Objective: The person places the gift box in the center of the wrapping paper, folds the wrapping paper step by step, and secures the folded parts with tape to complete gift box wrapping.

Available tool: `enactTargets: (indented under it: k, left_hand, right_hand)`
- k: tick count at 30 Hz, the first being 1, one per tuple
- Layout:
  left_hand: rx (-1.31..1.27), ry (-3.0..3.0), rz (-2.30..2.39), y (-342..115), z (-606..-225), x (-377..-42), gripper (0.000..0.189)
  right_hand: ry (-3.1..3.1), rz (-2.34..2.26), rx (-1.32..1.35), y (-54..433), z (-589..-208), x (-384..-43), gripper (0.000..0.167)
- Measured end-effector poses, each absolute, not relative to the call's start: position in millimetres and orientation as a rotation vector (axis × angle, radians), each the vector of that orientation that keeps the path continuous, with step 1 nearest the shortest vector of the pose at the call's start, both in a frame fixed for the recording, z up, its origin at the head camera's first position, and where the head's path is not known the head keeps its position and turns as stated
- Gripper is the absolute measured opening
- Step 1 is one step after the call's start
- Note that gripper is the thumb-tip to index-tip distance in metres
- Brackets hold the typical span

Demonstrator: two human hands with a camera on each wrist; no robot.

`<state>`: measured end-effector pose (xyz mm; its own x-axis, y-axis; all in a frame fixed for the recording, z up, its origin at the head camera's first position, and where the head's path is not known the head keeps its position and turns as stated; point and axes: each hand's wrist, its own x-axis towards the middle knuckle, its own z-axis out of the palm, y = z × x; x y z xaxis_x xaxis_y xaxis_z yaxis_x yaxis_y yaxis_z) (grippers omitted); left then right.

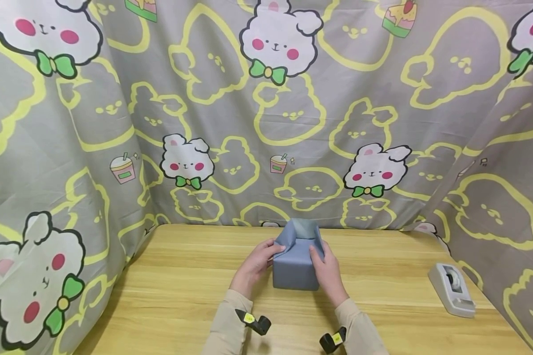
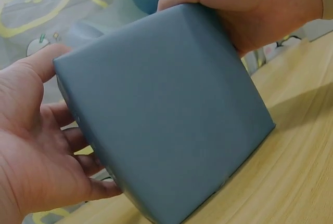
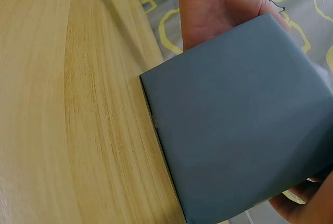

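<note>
A box wrapped in blue-grey paper (image 1: 295, 275) sits on the table between both hands, its smooth end facing me. At the far end the paper (image 1: 305, 228) stands up in loose, unfolded flaps with a paler inside. My left hand (image 1: 254, 264) grips the left side, thumb over the top edge. In the left wrist view, that hand's fingers (image 2: 78, 138) lie along the box's side. On the opposite side my right hand (image 1: 328, 273) holds the box with its thumb on top near the flaps. Most of its fingers are hidden behind the box in the right wrist view.
A grey tape dispenser (image 1: 453, 291) with a roll in it stands on the right of the wooden table (image 1: 182, 286). Patterned curtain (image 1: 293, 123) hangs along the table's back and sides. Black camera mounts (image 1: 259, 324) are on both wrists.
</note>
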<state>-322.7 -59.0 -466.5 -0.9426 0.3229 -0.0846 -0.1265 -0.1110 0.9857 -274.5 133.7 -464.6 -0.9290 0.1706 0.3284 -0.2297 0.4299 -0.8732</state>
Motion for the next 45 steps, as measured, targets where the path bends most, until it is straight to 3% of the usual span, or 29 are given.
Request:
enactTargets:
  k: [21,37,45]
  left_hand:
    - [0.259,1.875,2.075,-56.8,-459.9,-322.0,0.051]
    - [0.022,1.869,2.189,-37.0,-451.1,-315.1,0.049]
    - [0.010,1.945,2.126,-36.0,-449.4,-313.5,0.045]
  right_hand:
    - [-2.314,1.533,0.063,135.5,-466.4,-278.2,0.048]
    - [-2.349,1.545,0.044,135.7,-465.8,-277.7,0.050]
    - [-2.396,1.623,-0.124,131.8,-452.4,-274.1,0.070]
